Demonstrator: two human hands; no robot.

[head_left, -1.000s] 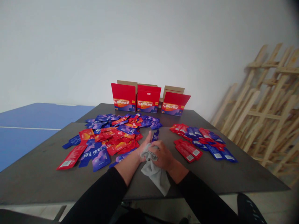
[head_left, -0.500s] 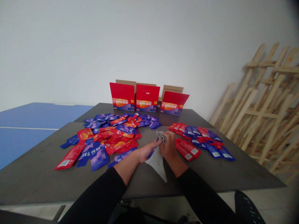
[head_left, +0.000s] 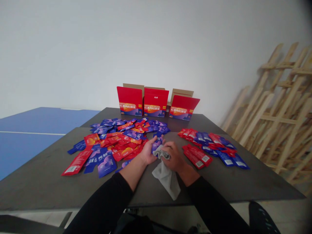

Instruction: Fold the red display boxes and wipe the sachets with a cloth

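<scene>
Both hands nearer now, right hand point(head_left: 173, 158) cloth-wiping point(head_left: 166, 177) left-held pouch point(head_left: 157, 144).

Lighting: soft, even and diffuse; source not seen. Shadows: faint only, laid under the hands on the desk point(head_left: 48, 182). Glare: none noted. Distortion: wide-angle bending at the edges, dark vignette at 1 o'clock. Focus: wooden frames point(head_left: 280, 107) at 3 o'clock slightly smeared.

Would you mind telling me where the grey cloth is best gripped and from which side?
I would probably grip the cloth at its loose lower tail, coming from the near table edge. The upper end is bunched under the right hand, against a pouch in the left hand; the tail lies flat and free.
</scene>
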